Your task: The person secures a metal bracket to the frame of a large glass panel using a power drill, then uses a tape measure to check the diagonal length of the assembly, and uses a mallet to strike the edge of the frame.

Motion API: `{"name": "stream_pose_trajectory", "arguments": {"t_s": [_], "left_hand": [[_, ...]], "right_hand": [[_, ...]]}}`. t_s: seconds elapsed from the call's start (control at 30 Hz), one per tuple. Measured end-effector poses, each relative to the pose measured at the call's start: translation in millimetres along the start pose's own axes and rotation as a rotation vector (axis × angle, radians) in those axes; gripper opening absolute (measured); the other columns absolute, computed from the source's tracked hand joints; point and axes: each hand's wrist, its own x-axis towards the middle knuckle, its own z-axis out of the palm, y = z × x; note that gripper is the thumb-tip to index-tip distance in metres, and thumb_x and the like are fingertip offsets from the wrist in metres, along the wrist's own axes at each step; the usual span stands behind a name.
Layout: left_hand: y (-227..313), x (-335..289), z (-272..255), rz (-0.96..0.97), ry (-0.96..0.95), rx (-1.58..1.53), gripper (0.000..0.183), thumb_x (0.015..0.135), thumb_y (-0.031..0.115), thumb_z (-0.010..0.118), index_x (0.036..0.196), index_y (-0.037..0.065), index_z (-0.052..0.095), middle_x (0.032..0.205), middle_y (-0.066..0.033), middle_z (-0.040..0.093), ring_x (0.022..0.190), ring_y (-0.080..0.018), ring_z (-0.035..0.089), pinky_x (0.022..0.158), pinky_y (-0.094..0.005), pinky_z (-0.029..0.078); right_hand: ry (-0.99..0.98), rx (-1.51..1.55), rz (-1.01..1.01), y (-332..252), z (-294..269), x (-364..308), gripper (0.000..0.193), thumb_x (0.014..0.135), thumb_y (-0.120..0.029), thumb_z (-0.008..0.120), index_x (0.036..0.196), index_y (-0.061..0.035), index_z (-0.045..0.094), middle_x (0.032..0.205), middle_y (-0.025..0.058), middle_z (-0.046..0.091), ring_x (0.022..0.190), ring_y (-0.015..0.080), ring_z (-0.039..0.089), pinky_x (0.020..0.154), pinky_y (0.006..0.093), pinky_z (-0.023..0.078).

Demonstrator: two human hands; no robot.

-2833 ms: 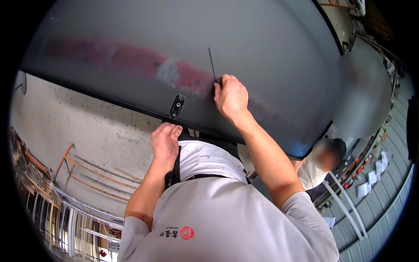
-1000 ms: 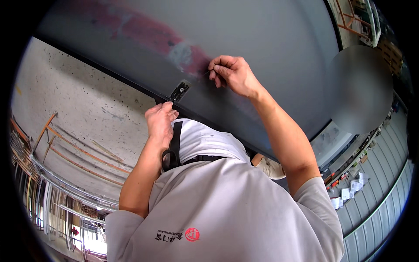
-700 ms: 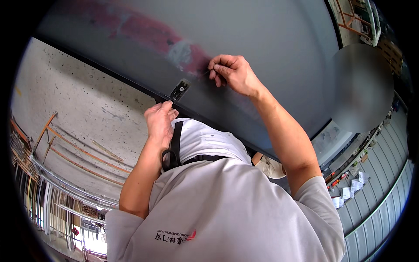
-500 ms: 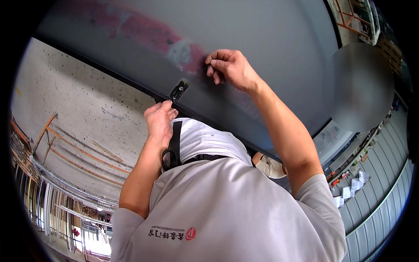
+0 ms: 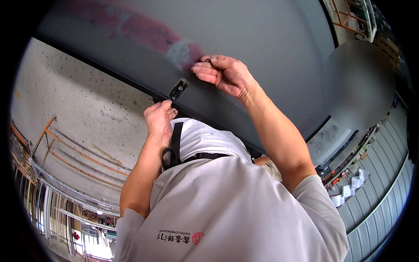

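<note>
A large dark grey panel (image 5: 270, 56) lies in front of me, with a faded pinkish-red band (image 5: 144, 32) and a pale grey smear (image 5: 179, 53) on it. Set in its near edge is a small black metal fitting (image 5: 178, 89) in a slot. My left hand (image 5: 158, 118) is closed at that edge, fingertips pinched just below the fitting; what they grip is hidden. Over the panel, to the right of the fitting, my right hand (image 5: 224, 75) is turned partly palm-up. Its thumb and forefinger pinch a small, dark, bent piece (image 5: 208, 61), too small to name; the other fingers are loosely curled.
Speckled concrete floor (image 5: 87, 96) shows at the left, with orange and grey metal racks (image 5: 76, 159). On the right are a blurred patch (image 5: 360, 85), a cluttered shelf edge (image 5: 349, 157), white papers (image 5: 349, 190) and a ribbed grey surface (image 5: 384, 170).
My right hand has turned more palm-up and shifted slightly left toward the pale smear, bringing the small dark piece into sight. The left hand stays at the panel's edge.
</note>
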Motion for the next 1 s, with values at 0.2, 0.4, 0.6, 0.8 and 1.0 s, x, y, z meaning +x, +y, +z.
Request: {"name": "stream_pose_trajectory", "arguments": {"t_s": [0.2,0.4,0.6,0.8,1.0], "left_hand": [[-1.2,2.9,-2.4,0.008,-0.006,0.014,0.011,0.086,0.005,0.065,0.08,-0.004,0.062,0.075,-0.0063,0.059,0.062,-0.015,0.056,0.063,-0.0294,0.052],[-1.0,2.4,-2.2,0.022,-0.027,0.011,0.011,0.087,0.005,0.065,0.08,-0.004,0.062,0.074,-0.0056,0.057,0.062,-0.0149,0.056,0.063,-0.03,0.052],[-0.9,1.2,-1.0,0.019,-0.024,0.004,0.011,0.087,0.004,0.064,0.079,-0.002,0.062,0.073,-0.0052,0.057,0.06,-0.0142,0.055,0.061,-0.0292,0.052],[-2.8,5.4,-2.7,0.008,-0.016,0.008,0.012,0.087,0.002,0.064,0.077,-0.002,0.061,0.071,-0.0048,0.056,0.057,-0.014,0.054,0.058,-0.0287,0.052],[0.7,1.9,0.4,0.012,-0.027,-0.01,0.012,0.088,0.002,0.064,0.077,-0.003,0.06,0.07,-0.0053,0.056,0.056,-0.0137,0.054,0.058,-0.029,0.052]], "right_hand": [[0.098,-0.237,-0.069,5.5,0.1,6.3,0.017,0.1,-0.013,0.053,0.1,0.0044,0.056,0.09,0.0186,0.067,0.074,0.0233,0.069,0.063,0.0324,0.06],[0.364,-0.227,0.021,8.2,20.5,13.6,0.019,0.099,-0.015,0.049,0.09,0.001,0.055,0.069,0.0127,0.062,0.049,0.0145,0.055,0.041,0.0261,0.04],[0.088,0.382,0.14,20.6,-1.6,27.2,0.023,0.1,-0.01,0.036,0.092,0.0046,0.052,0.075,0.0152,0.062,0.05,0.0172,0.055,0.043,0.0283,0.046],[0.258,0.437,-0.052,30.0,36.1,4.2,0.02,0.101,-0.013,0.046,0.096,0.0052,0.052,0.083,0.0179,0.064,0.051,0.018,0.059,0.045,0.0269,0.047],[0.344,-0.16,-0.145,26.6,24.3,15.9,0.023,0.095,-0.023,0.061,0.094,-0.0013,0.056,0.067,0.011,0.062,0.048,0.0159,0.055,0.04,0.0279,0.037]]}}
